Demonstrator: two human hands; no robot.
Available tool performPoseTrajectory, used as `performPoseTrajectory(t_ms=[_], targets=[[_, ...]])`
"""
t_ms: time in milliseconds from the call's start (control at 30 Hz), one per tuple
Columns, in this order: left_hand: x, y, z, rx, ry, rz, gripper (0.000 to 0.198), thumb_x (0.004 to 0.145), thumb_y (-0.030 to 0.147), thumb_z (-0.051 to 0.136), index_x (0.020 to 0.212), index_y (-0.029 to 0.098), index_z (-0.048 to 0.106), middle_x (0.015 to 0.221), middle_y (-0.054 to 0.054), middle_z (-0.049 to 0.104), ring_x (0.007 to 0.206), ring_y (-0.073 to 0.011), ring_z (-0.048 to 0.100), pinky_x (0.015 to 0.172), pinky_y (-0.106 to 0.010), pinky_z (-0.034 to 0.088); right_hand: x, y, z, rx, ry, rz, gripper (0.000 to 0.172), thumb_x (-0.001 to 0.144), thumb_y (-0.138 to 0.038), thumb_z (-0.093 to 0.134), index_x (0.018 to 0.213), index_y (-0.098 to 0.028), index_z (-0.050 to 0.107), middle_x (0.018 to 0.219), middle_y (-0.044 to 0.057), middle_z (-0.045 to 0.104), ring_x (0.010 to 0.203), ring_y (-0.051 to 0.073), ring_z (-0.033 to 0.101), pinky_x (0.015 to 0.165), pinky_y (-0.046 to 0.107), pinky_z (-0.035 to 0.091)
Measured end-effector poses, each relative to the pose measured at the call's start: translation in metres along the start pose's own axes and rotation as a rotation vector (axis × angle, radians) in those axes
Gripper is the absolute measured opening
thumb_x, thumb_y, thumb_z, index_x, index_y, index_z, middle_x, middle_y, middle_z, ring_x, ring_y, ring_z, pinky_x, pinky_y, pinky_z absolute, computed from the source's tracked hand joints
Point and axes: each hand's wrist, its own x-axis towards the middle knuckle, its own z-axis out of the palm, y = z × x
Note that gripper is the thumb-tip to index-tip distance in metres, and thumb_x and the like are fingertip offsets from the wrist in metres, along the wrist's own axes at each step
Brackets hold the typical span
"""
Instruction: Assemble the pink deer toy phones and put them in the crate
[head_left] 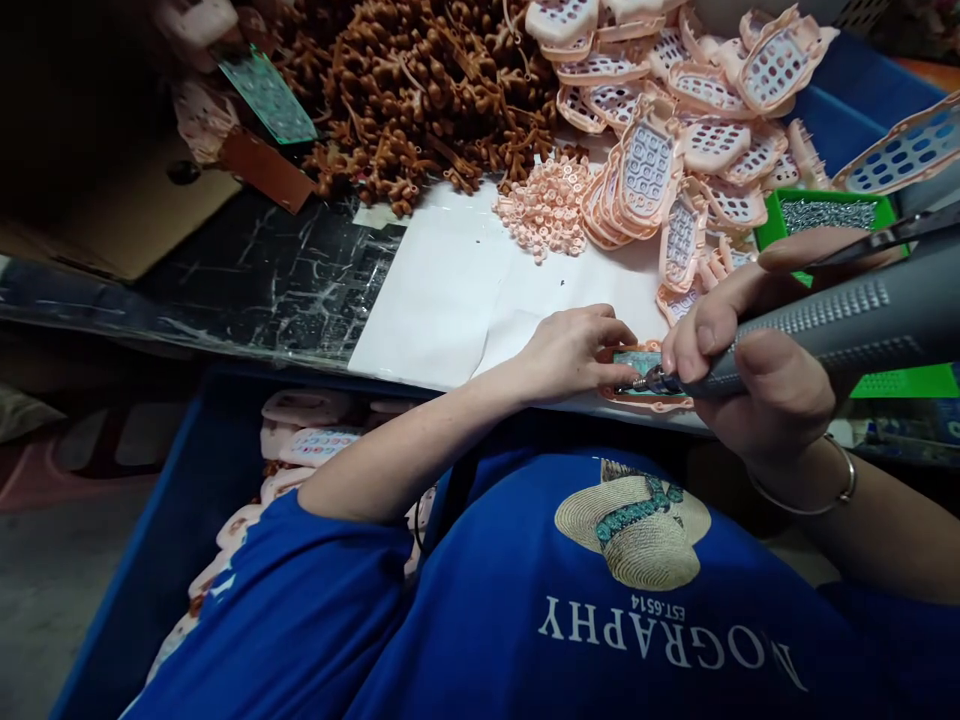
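Observation:
My right hand [780, 370] is wrapped around a grey electric screwdriver [840, 310], its bit angled down to the left. The bit's tip meets a pink plastic shell [660, 403] at the front edge of the white sheet. Inside the shell lies a green circuit board [637, 362], partly covered by fingers. My left hand [581, 350] grips the shell's left end, with thumb and fingertips close to the bit. Whether a screw sits under the tip is too small to tell.
Small pink buttons [547, 205] lie beyond my hands, beside piled pink shells [712, 140]. Brown moulded parts [420, 80] are heaped at the back. A green tray [832, 212] of screws stands right. A blue bin [172, 500] with assembled pink pieces is at lower left.

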Motion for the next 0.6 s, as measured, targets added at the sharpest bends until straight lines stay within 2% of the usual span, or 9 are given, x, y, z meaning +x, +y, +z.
performPoseTrajectory(t_ms=[233,367,600], targets=[[0.0001,-0.0016,0.0018,-0.009,0.013,0.009,0.023,0.082,0.038,0.072,0.079,0.015,0.067,0.083,0.0,0.061,0.07,-0.011,0.053,0.064,-0.024,0.035,-0.0008,0.0034,-0.0013,-0.005,0.005,-0.009,0.031,0.078,-0.03,0.075,0.107,-0.035,0.066,0.064,-0.005,0.055,0.04,0.011,0.044,0.039,0.03,0.042],[0.0004,-0.0032,0.0034,-0.017,0.033,0.021,0.023,0.081,0.037,0.073,0.077,0.015,0.067,0.081,0.0,0.06,0.068,-0.0105,0.052,0.063,-0.024,0.035,-0.0015,0.0016,-0.0013,-0.004,0.012,0.015,0.032,0.077,-0.029,0.077,0.107,-0.034,0.066,0.065,-0.005,0.056,0.043,0.012,0.048,0.04,0.03,0.043],[0.0018,-0.0033,0.0031,0.019,0.02,0.01,0.024,0.081,0.039,0.07,0.08,0.016,0.067,0.082,-0.001,0.06,0.073,-0.0132,0.054,0.062,-0.025,0.034,-0.0079,0.0075,-0.0038,-0.001,-0.065,0.101,0.034,0.078,-0.025,0.077,0.107,-0.034,0.061,0.068,-0.006,0.059,0.045,0.012,0.052,0.043,0.029,0.047]])
